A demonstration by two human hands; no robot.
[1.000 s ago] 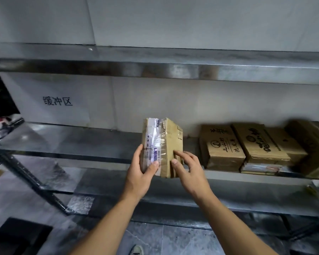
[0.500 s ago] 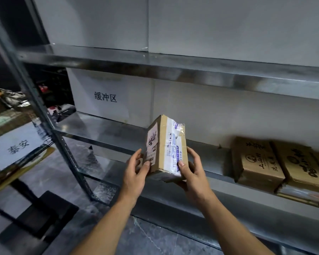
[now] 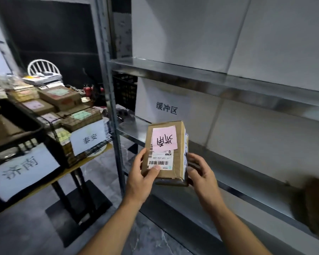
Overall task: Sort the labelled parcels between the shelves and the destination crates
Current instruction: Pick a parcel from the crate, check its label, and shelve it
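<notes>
Left grip (image 3: 142,178) and right grip (image 3: 201,174) both clasp the parcel (image 3: 178,153) at its lower end; pink label (image 3: 164,138) faces camera; metal shelf (image 3: 247,173) behind.

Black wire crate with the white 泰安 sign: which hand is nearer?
Left. The left hand grips the brown cardboard parcel on the edge facing the crate; the right hand holds its opposite side, farther away.

A parcel (image 3: 166,151) held between left hand (image 3: 139,179) and right hand (image 3: 203,174), in front of a shelf rack (image 3: 173,69). Left of the rack, crates (image 3: 66,150) holding cardboard boxes (image 3: 60,97) stand on a table (image 3: 76,167), a chair (image 3: 42,68) behind them
</notes>
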